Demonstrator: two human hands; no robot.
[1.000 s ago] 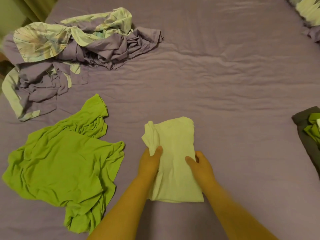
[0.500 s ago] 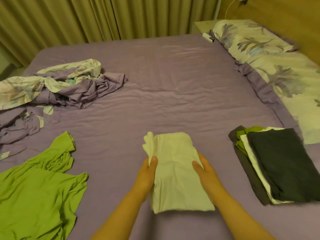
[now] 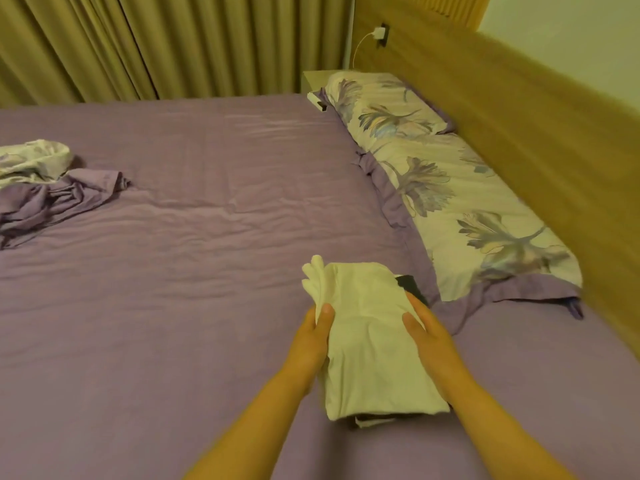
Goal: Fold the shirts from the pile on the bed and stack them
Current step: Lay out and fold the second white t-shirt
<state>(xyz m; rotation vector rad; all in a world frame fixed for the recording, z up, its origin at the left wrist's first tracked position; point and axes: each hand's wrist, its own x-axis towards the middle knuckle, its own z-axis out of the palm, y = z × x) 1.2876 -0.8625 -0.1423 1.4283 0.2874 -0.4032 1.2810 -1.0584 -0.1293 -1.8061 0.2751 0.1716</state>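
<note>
A folded white shirt is held between both hands over a stack of folded shirts, of which only dark edges and a white corner are seen beneath it. Its left edge is gripped by the left hand, thumb laid on top and fingers hidden underneath; its right edge is gripped by the right hand in the same way. The stack is set on the purple bed sheet, just beside a floral pillow along the wooden headboard. A crumpled duvet cover is seen well apart at the far left. Curtains are hung behind the bed.
</note>
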